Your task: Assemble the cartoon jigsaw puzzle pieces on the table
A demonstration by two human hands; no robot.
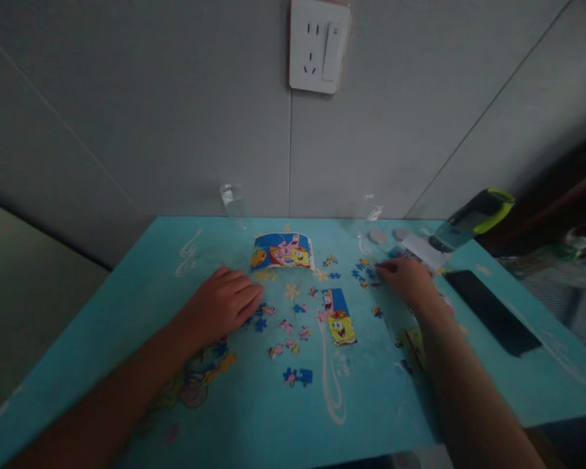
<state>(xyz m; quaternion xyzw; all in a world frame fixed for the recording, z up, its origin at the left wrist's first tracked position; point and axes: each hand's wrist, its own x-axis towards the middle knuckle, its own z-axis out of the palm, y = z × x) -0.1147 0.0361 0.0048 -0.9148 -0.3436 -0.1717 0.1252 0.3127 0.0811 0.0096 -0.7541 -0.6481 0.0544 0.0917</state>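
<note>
At the right-hand cluster of loose blue puzzle pieces [361,268], my right hand [406,277] has its thumb and fingers pinched on a small dark blue puzzle piece [379,265]. My left hand [227,301] rests palm down on the table, fingers loosely bent and seemingly empty, beside more loose pieces [260,324]. Between the hands lies a joined puzzle section [340,319] with a yellow cartoon sponge and a pink figure. Pink pieces [291,345] lie scattered left of it. Nearer me are two joined blue pieces [297,376]. A curved picture card [283,251] stands behind.
Two clear cylinders [236,207] [370,215] stand by the wall. At the right are round lids [377,236], a dark bottle with a lime-green top [469,221] and a black phone-like slab [492,311]. The teal table [342,417] meets a wall with a socket [318,47].
</note>
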